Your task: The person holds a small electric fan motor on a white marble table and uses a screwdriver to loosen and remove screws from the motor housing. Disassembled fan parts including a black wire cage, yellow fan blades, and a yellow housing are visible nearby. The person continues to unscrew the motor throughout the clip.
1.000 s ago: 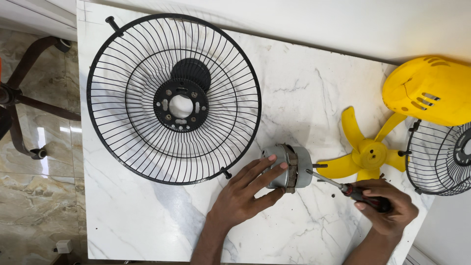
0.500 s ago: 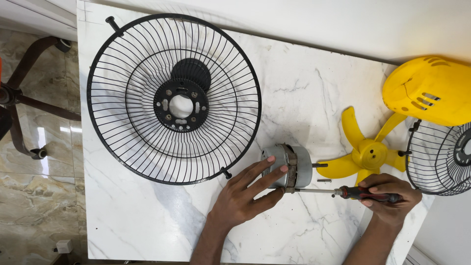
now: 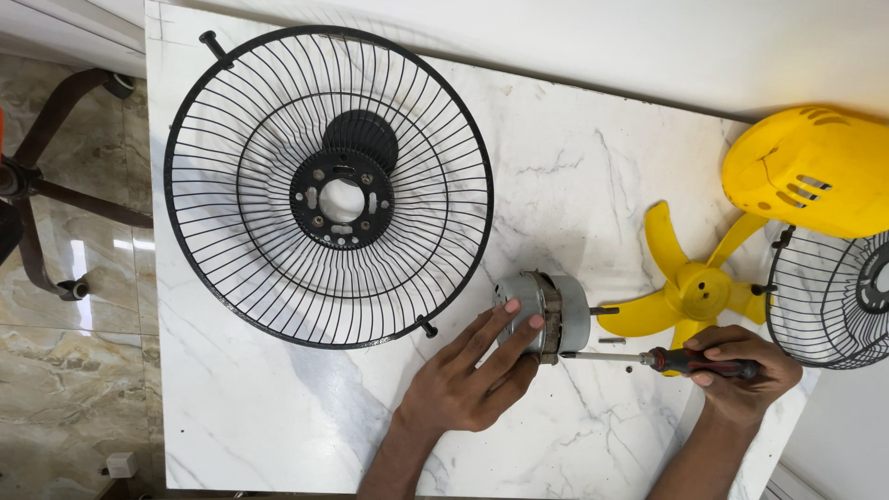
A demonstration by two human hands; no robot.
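A grey fan motor (image 3: 563, 310) lies on its side on the white marble table (image 3: 574, 167), its shaft pointing right. My left hand (image 3: 468, 380) rests on the motor's left end, fingers spread over its casing, steadying it. My right hand (image 3: 741, 375) grips the red and black handle of a screwdriver (image 3: 662, 359). The screwdriver lies level, and its metal tip touches the motor's lower right edge.
A large black wire fan guard (image 3: 329, 185) lies at the table's left. A yellow fan blade (image 3: 690, 287), a yellow motor cover (image 3: 806, 171) and a second black wire guard (image 3: 833, 296) sit at the right edge. A small screw (image 3: 611, 340) lies below the motor.
My right hand swung the screwdriver from a slant to level, its tip now at the motor's lower right edge. My left hand stayed on the motor.
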